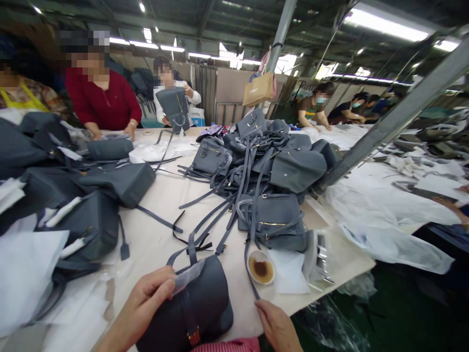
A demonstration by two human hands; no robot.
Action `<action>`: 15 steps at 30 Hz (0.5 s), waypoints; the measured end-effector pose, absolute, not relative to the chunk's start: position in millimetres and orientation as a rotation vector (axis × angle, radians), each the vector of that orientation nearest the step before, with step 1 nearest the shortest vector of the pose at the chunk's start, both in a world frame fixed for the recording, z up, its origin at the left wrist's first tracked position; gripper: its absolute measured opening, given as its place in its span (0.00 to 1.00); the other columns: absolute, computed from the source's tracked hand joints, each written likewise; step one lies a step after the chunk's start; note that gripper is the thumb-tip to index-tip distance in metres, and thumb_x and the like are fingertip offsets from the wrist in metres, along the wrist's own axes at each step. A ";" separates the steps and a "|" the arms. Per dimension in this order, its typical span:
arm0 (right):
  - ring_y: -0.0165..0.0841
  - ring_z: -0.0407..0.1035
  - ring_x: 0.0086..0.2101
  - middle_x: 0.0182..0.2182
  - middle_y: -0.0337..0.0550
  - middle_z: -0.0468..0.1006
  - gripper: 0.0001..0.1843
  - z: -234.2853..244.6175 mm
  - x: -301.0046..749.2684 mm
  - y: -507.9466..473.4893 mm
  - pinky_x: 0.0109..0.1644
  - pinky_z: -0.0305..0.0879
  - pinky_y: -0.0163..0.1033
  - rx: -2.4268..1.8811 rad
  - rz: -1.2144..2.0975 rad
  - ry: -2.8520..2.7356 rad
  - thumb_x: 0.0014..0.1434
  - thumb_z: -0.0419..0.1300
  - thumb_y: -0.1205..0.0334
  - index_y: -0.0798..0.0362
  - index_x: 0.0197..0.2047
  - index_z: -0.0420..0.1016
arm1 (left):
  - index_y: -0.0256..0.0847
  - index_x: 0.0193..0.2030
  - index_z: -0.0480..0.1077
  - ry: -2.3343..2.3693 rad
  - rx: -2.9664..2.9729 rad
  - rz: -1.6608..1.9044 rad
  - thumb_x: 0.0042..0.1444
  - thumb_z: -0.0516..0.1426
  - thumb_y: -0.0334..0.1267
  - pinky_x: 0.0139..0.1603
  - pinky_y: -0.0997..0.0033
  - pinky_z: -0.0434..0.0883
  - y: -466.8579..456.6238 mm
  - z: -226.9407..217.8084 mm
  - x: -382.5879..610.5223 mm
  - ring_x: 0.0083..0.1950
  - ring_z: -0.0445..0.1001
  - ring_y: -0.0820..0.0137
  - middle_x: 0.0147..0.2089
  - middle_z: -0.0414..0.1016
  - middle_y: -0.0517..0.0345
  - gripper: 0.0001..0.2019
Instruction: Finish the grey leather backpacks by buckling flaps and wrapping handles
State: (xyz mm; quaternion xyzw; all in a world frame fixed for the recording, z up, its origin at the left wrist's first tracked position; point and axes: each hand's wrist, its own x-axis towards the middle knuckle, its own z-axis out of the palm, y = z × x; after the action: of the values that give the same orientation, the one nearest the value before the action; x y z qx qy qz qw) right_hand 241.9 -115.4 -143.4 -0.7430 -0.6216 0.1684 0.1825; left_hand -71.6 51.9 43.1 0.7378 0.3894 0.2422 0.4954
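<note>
Bag (210, 296), left fingers (161, 290) at edge (pinching film (188, 278)), right fingers (264, 309) holding strap (253, 288).

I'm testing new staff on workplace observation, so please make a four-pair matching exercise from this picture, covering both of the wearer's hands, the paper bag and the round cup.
A. Left hand
B. Right hand
C. Paper bag
D. Round cup

1. Up by the metal pole
2. Holding a thin strap
3. Containing brown liquid
4. Gripping translucent wrapping at the nearest dark bag

Pairs: A-4, B-2, C-1, D-3
</note>
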 end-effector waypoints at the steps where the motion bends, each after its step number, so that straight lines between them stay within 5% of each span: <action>1: 0.41 0.79 0.37 0.37 0.47 0.84 0.18 -145.6 244.7 -116.2 0.42 0.74 0.42 -2.122 0.494 -1.696 0.61 0.47 0.62 0.49 0.42 0.79 | 0.39 0.21 0.61 0.894 1.810 0.536 0.63 0.47 0.52 0.32 0.74 0.60 48.3 46.8 -70.8 0.29 0.65 0.72 0.25 0.62 0.61 0.24; 8: 0.43 0.79 0.38 0.37 0.47 0.85 0.20 -135.8 235.8 -67.6 0.44 0.74 0.43 -2.016 0.754 -1.368 0.59 0.51 0.47 0.49 0.41 0.80 | 0.40 0.22 0.65 0.761 1.862 0.399 0.63 0.50 0.50 0.35 0.73 0.59 19.9 65.0 -52.7 0.31 0.65 0.72 0.25 0.64 0.60 0.22; 15: 0.41 0.78 0.39 0.38 0.47 0.84 0.18 -64.3 212.6 43.2 0.47 0.72 0.43 -1.707 0.630 -1.605 0.60 0.52 0.49 0.49 0.39 0.79 | 0.41 0.19 0.66 0.535 1.859 0.495 0.61 0.53 0.50 0.34 0.70 0.62 16.7 21.3 -48.8 0.27 0.67 0.71 0.20 0.64 0.60 0.22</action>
State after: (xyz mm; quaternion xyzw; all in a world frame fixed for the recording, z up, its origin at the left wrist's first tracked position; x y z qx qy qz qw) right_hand 212.6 43.2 -64.3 -0.6589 -0.6198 0.2431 0.3500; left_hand -48.8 16.7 21.3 0.7826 0.2251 0.2082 0.5418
